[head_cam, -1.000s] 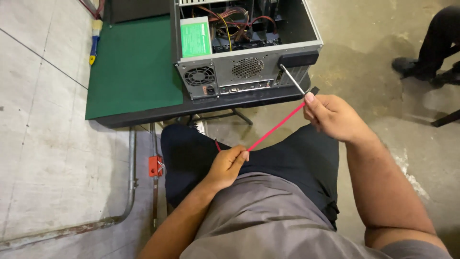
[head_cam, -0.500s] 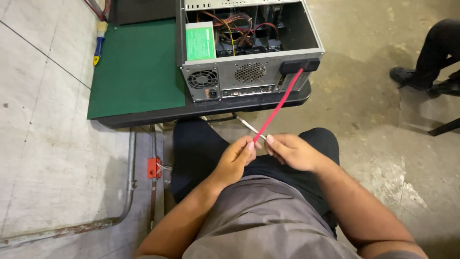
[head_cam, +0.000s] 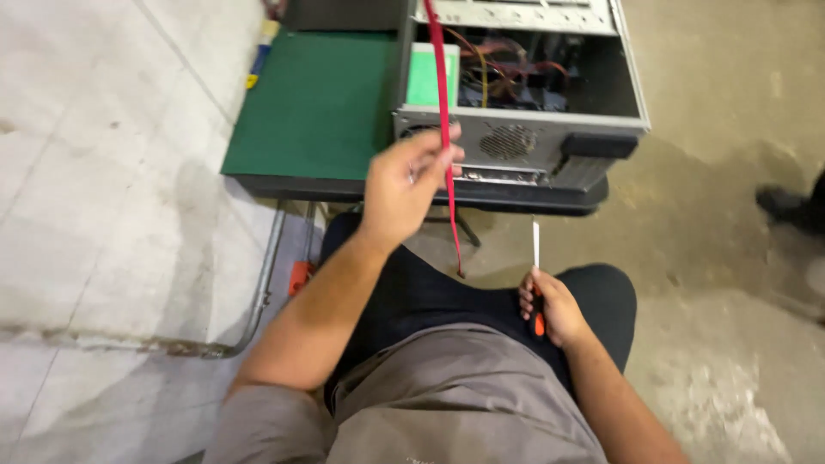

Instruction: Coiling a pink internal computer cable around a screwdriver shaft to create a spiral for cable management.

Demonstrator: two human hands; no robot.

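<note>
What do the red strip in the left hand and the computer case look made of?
Red strip: thin and limp, hanging in a bend from the left hand, so likely a plastic-sheathed flat cable. Computer case: looks like grey matte sheet metal, with a punched vent grille and folded edges.

The green mat (head_cam: 314, 103) lies bare in the upper left of centre, so a hand could pass freely there. To its right the open computer case (head_cam: 524, 94) blocks the top middle; its inside is crowded with wires (head_cam: 498, 73). A red flat cable (head_cam: 445, 129) hangs straight down in front of the case, pinched by the left hand (head_cam: 408, 185), crossing the way to the rear panel. Lower, at centre right, the right hand (head_cam: 550, 305) points a screwdriver (head_cam: 535, 249) upward under the table edge (head_cam: 412, 191). A pipe (head_cam: 262, 283) runs down at the lower left.
</note>
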